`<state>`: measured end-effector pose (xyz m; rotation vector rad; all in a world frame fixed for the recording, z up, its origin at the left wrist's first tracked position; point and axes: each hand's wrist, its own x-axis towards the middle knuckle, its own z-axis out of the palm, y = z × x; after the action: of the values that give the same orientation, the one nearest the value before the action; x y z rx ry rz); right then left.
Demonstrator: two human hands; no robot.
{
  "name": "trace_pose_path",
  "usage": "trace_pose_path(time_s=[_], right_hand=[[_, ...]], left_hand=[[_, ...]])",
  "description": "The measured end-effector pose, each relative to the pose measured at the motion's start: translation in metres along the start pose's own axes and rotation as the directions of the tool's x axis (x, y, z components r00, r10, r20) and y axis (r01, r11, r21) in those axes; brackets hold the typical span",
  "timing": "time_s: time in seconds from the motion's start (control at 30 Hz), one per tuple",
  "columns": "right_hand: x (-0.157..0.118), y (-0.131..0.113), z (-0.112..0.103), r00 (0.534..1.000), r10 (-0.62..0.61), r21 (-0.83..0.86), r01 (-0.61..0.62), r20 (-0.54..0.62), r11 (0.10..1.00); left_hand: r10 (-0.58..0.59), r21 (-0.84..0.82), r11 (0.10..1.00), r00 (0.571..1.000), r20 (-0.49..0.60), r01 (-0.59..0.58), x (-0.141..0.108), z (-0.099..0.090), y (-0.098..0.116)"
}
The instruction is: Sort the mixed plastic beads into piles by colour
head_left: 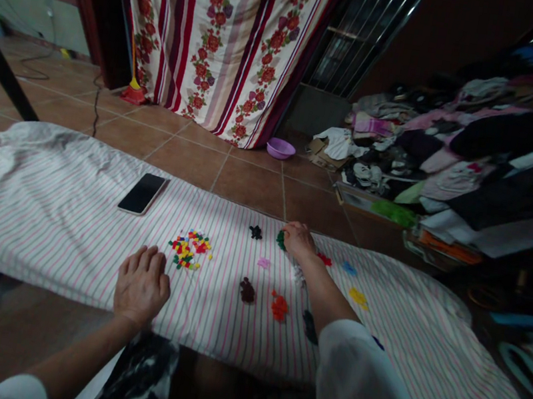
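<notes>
My left hand point(143, 282) lies palm down on the striped cloth point(64, 228), its fingers stretched forward and nothing held. Just beyond it is a pile of mixed small coloured pieces point(189, 250), red, yellow, green and white. My right hand point(298, 240) is at a small green pile point(281, 240), fingers bent together and pointing down; what they hold, if anything, is hidden. Around it sit single-colour piles: black point(256, 232), pink point(263, 263), brown point(246, 291), orange point(278, 306), red point(324, 259), blue point(349, 268) and yellow point(359, 298). My right forearm partly covers a white pile point(298, 275) and a dark pile point(310, 326).
A phone point(142, 193) lies on the cloth at the back left. Beyond the cloth are a tiled floor point(187, 153), a purple basin point(280, 148), a floral curtain point(221, 37) and a broom point(135, 90). Heaped clothes point(439, 132) fill the right side.
</notes>
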<state>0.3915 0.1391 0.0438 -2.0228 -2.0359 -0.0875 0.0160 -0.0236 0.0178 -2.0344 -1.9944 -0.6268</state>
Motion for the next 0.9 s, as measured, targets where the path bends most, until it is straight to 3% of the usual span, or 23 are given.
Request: trace_pose_path(time_s=[0.3, 0.47, 0.57, 0.7, 0.9], right_hand=[[-0.005, -0.004, -0.004, 1.0, 0.023, 0.05, -0.022, -0.016, 0.998], [-0.005, -0.021, -0.01, 0.997, -0.009, 0.089, 0.017, -0.082, 0.996], [-0.006, -0.046, -0.014, 0.991, -0.085, 0.177, 0.103, -0.103, 0.979], [-0.018, -0.096, -0.02, 0.971, -0.211, 0.326, 0.236, -0.111, 0.915], [-0.062, -0.179, -0.015, 0.886, -0.463, 0.493, 0.416, -0.03, 0.764]], left_hand=[[-0.024, -0.041, 0.999, 1.0, 0.011, 0.025, 0.001, -0.002, 0.001], [-0.034, -0.054, 0.998, 0.999, 0.03, 0.036, 0.001, -0.001, 0.0], [-0.044, -0.067, 0.997, 0.998, 0.05, 0.047, 0.001, -0.002, 0.0], [-0.059, -0.094, 0.993, 0.996, 0.074, 0.066, 0.002, -0.004, 0.001], [-0.068, -0.105, 0.992, 0.996, 0.06, 0.074, 0.001, -0.002, 0.0]])
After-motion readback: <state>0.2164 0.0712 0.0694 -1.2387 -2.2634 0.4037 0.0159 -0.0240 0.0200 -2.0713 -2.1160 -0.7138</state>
